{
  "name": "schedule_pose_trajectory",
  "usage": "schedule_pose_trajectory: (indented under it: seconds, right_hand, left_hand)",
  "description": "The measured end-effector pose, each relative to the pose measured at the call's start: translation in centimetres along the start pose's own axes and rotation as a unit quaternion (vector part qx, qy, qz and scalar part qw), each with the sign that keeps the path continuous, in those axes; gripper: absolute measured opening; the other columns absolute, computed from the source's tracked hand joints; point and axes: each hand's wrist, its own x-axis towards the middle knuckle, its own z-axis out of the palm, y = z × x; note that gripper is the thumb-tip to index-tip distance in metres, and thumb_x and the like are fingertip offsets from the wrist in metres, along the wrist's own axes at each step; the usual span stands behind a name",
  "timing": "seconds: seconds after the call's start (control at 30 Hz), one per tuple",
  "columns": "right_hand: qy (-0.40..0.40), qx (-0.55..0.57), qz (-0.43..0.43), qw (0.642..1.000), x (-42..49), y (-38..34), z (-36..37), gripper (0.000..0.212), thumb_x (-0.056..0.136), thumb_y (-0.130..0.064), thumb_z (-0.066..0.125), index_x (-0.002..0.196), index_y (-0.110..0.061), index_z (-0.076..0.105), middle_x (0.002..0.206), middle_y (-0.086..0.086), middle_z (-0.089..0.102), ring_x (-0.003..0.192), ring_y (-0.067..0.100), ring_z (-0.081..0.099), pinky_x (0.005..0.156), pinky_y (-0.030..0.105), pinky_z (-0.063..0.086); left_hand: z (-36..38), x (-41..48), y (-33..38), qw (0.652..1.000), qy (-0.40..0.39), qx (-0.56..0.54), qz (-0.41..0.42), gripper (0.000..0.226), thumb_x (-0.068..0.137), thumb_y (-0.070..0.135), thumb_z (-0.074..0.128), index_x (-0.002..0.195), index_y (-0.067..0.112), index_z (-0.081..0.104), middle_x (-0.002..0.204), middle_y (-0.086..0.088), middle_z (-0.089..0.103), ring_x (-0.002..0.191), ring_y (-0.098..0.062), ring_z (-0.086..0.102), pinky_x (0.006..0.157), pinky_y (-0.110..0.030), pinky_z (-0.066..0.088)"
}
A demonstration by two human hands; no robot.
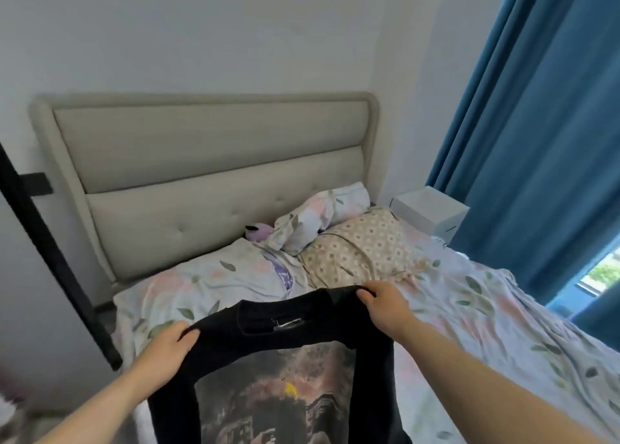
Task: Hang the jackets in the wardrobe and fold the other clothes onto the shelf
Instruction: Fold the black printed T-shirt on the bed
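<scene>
A black T-shirt (214, 359) with a large printed picture on its front hangs in front of me above the bed. My left hand (166, 351) grips its left shoulder and my right hand (382, 306) grips its right shoulder. The collar with a small white label faces up between both hands. The shirt's lower part runs out of the bottom of the frame. No wardrobe or shelf is in view.
The bed (469, 326) with a floral sheet lies below the shirt, with pillows (362, 245) and a small purple plush toy (258, 232) at the padded headboard (208, 162). A white box (429, 212) stands beside blue curtains (536, 142) on the right. A black bar (50, 252) slants at the left.
</scene>
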Motion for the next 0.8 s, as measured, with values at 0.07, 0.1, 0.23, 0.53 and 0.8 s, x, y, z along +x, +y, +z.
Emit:
schedule_pose_trajectory:
  seconds: [0.07,0.1,0.23,0.53,0.8]
  right_hand:
    - [-0.001,0.016,0.008,1.0,2.8,1.6,5.5,0.023,0.102,-0.019,0.051,0.084,-0.01,0.063,0.078,0.0,0.062,0.077,0.02,0.057,0.062,0.027,0.039]
    - [0.006,0.016,0.013,1.0,3.9,2.5,8.0,0.023,0.102,-0.018,0.051,0.086,-0.008,0.064,0.081,0.002,0.064,0.079,0.022,0.058,0.066,0.031,0.042]
    - [0.038,-0.048,0.014,0.998,8.9,5.8,18.3,0.023,0.103,-0.02,0.048,0.092,-0.012,0.067,0.089,0.006,0.065,0.085,0.026,0.058,0.079,0.043,0.048]
    - [0.137,0.046,0.032,0.989,20.7,10.8,35.1,0.017,0.103,-0.015,0.044,0.092,-0.019,0.057,0.089,0.002,0.057,0.088,0.023,0.051,0.072,0.028,0.027]
    - [0.197,-0.077,-0.023,0.977,35.5,8.8,43.5,0.029,0.103,-0.026,0.041,0.098,-0.005,0.061,0.095,0.022,0.061,0.088,0.04,0.056,0.07,0.04,0.038]
  left_hand:
    - [2.6,2.8,-4.1,1.0,0.01,-0.003,-0.027,0.028,0.101,0.027,0.052,0.086,0.008,0.064,0.084,-0.012,0.067,0.08,-0.026,0.064,0.07,-0.036,0.045]
    - [3.8,4.0,-6.1,0.999,0.017,-0.009,-0.036,0.027,0.1,0.029,0.052,0.083,0.011,0.063,0.082,-0.01,0.067,0.078,-0.025,0.064,0.068,-0.036,0.046]
    - [8.2,9.0,-13.5,0.997,0.045,-0.035,-0.057,0.023,0.097,0.036,0.056,0.078,0.027,0.064,0.078,0.015,0.068,0.071,-0.002,0.062,0.062,-0.026,0.045]
    - [13.0,20.9,-23.3,0.983,0.171,0.04,-0.059,0.036,0.099,0.038,0.044,0.072,0.015,0.047,0.065,-0.003,0.056,0.061,-0.019,0.054,0.053,-0.035,0.041]
    - [11.4,36.3,-27.4,0.934,0.248,0.247,0.067,0.033,0.1,0.028,0.048,0.077,0.004,0.044,0.076,-0.01,0.038,0.075,-0.038,0.045,0.059,-0.042,0.031]
